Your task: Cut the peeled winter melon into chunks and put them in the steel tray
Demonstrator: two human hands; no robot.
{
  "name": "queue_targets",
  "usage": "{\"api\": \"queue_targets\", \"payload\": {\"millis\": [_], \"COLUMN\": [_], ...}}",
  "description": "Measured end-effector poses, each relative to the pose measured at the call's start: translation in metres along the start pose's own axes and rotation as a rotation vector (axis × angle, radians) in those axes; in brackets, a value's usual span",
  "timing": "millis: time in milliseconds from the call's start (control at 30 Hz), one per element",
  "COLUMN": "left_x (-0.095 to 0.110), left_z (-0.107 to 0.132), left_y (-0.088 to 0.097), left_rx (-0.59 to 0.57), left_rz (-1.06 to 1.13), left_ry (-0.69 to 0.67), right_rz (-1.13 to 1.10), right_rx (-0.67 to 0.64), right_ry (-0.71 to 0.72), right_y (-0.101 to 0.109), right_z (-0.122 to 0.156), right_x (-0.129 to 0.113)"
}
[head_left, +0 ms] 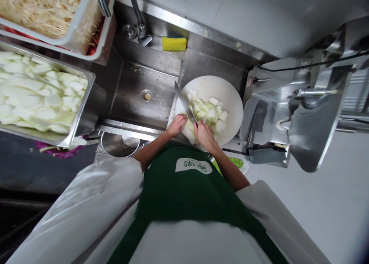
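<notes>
My right hand (pixel 204 134) is closed round the handle of a kitchen knife (pixel 183 101). Its broad blade points away from me and to the left, over the left side of a round white cutting board (pixel 234 107). Curled fingers of my left hand (pixel 177 125) rest at the board's left edge, against a pale green vegetable piece (pixel 188 135) beside the blade; the fingertips are partly hidden. Cut pale green vegetable chunks (pixel 211 112), gourd-like in look, are heaped on the board to the right of the knife.
Left of the board is a steel sink (pixel 138 106) with a faucet (pixel 141 29). A steel pan (pixel 89 91) of pale vegetable slices and a basket (pixel 75 33) of bean sprouts stand farther left. A yellow sponge (pixel 174 44) lies behind; a metal slicer (pixel 276 106) stands right.
</notes>
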State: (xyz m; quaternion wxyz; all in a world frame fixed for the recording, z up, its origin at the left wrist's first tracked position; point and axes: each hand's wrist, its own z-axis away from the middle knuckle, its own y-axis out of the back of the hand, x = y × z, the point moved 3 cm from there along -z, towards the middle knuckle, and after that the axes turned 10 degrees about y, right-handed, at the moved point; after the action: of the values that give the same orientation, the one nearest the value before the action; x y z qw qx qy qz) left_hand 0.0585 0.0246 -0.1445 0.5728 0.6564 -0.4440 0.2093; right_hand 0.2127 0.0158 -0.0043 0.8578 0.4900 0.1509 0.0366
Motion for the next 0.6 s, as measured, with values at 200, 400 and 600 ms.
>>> {"api": "queue_targets", "payload": {"millis": [200,400,600], "left_x": [0.001,-0.003,-0.004], "left_z": [0.000,0.005,0.006], "left_y": [-0.004,-0.002,-0.001], "left_rx": [-0.011,0.019,0.005], "left_rz": [0.012,0.080,0.058], "left_ry": [0.014,0.014,-0.023], "right_rz": [0.069,0.026,0.045], "right_rx": [-0.028,-0.051,-0.022], "right_ry": [0.035,-0.009,0.033], "right_y": [0.002,-0.015,-0.008], "right_z": [0.027,-0.004,-0.006], "right_x": [0.000,-0.012,-0.006]}}
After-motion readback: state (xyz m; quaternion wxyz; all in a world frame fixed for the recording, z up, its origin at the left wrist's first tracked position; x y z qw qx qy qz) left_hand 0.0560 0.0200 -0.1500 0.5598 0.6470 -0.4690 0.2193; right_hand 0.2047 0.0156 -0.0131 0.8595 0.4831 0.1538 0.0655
